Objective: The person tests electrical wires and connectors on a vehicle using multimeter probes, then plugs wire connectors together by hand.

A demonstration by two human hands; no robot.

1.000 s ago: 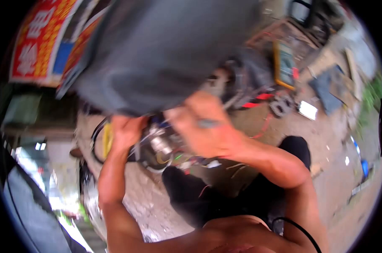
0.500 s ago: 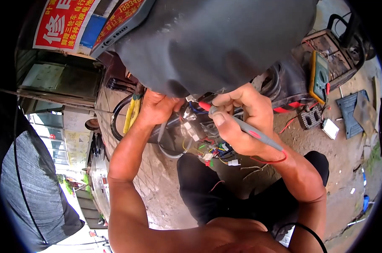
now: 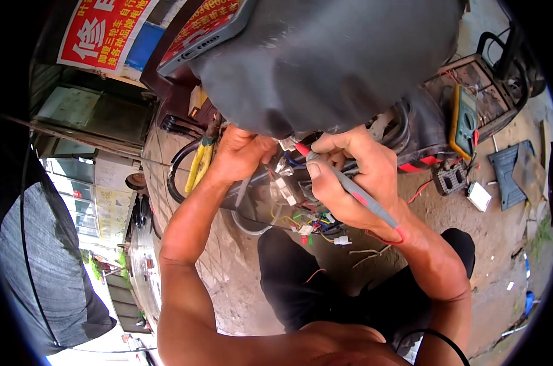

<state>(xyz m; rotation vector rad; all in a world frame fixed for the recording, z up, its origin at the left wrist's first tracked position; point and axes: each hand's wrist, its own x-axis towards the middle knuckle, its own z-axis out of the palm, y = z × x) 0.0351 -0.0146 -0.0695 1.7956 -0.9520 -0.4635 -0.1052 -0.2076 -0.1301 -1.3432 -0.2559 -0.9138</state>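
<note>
My right hand (image 3: 356, 177) grips a grey and red test probe (image 3: 365, 196), its red tip end pointing at a white connector (image 3: 287, 144) below the edge of a dark grey cover (image 3: 325, 67). Close to the same connector, my left hand (image 3: 243, 154) is closed, its fingertips partly hidden under the cover; what it pinches is too small to make out. White plugs (image 3: 285, 191) and a bundle of coloured wires (image 3: 319, 226) hang below the hands. Yellow-handled pliers (image 3: 200, 163) are just left of my left hand.
A yellow-framed multimeter (image 3: 463, 122) lies at the right by an open metal frame (image 3: 490, 91). On the ground are a grey plastic piece (image 3: 509, 174), a white box (image 3: 479, 196) and a dark blocky part (image 3: 451, 178). A red sign (image 3: 99, 33) stands upper left.
Since the blurred earliest view, the probe has come into sight in my right hand. Over the last half second the hands stay near the connector, while the view shifts slightly.
</note>
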